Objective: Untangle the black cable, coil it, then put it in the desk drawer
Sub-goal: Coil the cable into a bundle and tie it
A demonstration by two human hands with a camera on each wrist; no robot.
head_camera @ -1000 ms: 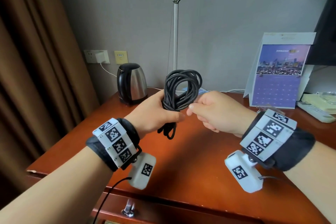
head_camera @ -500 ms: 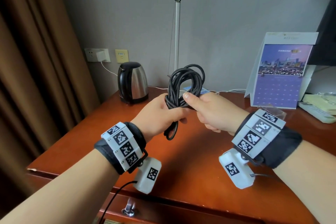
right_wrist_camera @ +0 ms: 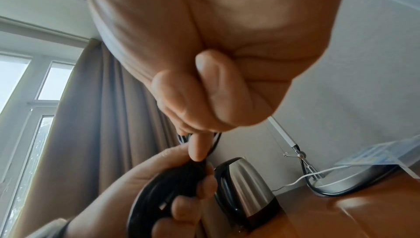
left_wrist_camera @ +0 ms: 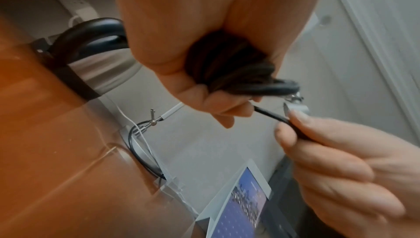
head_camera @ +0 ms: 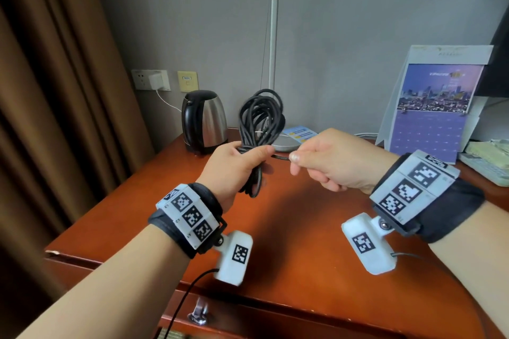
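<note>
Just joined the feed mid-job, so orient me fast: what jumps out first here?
The bundle of black cable, held upright above the reddish wooden desk: the left hand grips its waist while the right hand pinches a loose strand pulled sideways. Behind it stand a steel-and-black kettle and a silver desk lamp.

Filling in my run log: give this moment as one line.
stage: coiling | left hand: grips black cable bundle | right hand: pinches free end | drawer: not yet used
</note>
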